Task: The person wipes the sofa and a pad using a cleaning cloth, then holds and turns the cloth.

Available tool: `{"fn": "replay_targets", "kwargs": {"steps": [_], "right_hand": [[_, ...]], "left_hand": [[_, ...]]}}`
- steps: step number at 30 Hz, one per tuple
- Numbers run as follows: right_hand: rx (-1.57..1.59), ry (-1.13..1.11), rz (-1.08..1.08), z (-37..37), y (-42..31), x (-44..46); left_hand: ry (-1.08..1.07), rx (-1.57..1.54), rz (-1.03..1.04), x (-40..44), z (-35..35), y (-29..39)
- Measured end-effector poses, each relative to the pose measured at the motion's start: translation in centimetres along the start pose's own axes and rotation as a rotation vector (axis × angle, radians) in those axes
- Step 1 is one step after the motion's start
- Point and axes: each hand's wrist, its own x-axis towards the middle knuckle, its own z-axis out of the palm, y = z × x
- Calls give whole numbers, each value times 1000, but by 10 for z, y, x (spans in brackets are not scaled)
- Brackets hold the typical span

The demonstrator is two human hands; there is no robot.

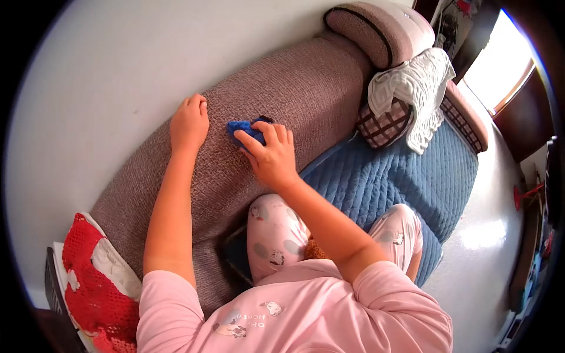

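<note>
On the brown woven sofa back [282,82], my right hand [272,147] grips a blue cloth-like item [240,127] with a dark part at its upper edge. The thumb and fingers press it against the fabric. My left hand [189,120] rests at the top edge of the sofa back near the wall, to the left of the blue item, with its fingers curled in. Whether anything lies under those fingers is hidden.
A blue quilted cover [376,176] lies on the seat. A white patterned cloth [421,88] drapes over a plaid cushion [382,123] near the sofa arm [376,32]. At the lower left is a red crocheted cloth [88,282]. The wall [106,88] runs behind the sofa.
</note>
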Motion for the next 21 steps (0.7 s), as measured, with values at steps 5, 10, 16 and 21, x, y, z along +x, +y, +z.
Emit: {"fn": "replay_targets", "kwargs": {"steps": [5, 10, 16, 21], "right_hand": [[-143, 230, 28, 7, 87, 11], [-323, 238, 303, -18, 203, 39], [-433, 163, 571, -22, 255, 77], [-218, 233, 402, -4, 155, 55]], "left_hand": [[-26, -4, -39, -3, -5, 2], [-56, 37, -73, 0, -9, 14], [-32, 47, -46, 4, -4, 8], [-59, 25, -52, 4, -7, 11]]}}
